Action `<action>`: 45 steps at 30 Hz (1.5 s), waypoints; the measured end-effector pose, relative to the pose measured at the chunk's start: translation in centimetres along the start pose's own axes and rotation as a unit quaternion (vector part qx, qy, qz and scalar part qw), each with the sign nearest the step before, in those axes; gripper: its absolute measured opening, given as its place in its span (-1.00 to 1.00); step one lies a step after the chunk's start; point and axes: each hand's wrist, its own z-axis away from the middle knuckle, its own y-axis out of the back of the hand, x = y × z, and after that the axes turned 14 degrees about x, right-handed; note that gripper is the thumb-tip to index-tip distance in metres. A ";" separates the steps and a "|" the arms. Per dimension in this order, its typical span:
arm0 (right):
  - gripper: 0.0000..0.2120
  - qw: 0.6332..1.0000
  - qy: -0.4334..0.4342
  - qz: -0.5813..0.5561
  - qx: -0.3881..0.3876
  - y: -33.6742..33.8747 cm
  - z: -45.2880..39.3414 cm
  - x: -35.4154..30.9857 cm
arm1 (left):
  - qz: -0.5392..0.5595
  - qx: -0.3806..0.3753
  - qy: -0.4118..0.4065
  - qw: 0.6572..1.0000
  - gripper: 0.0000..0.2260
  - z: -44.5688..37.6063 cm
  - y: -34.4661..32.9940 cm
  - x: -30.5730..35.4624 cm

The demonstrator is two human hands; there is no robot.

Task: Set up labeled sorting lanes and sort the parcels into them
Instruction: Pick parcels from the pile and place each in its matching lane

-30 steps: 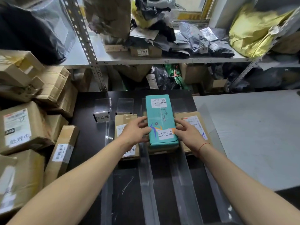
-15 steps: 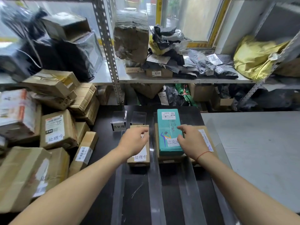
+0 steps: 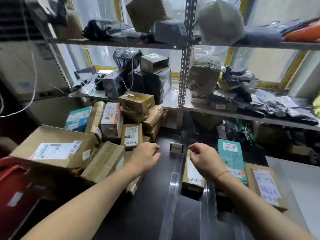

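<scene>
Both hands hover empty over the dark worktop (image 3: 149,201): the left hand (image 3: 144,157) relaxed and released, the right hand (image 3: 205,158) loosely curled, holding nothing. The unsorted brown cardboard parcels (image 3: 131,135) are heaped at centre left. They look stiff and light, though taped faces may be slippery; best gripped across the short sides. A teal printed box (image 3: 231,156) already lies in a lane, right of centre.

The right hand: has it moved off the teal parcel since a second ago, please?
Yes. The right hand has left the teal parcel and now sits to its left, above the brown parcel in the neighbouring lane, holding nothing.
</scene>
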 end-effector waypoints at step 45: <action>-0.18 0.977 -0.154 -0.109 -0.095 -31.5 -18.1 -30.5 | -0.028 0.036 0.080 0.996 -0.67 -16.3 12.5 -29.6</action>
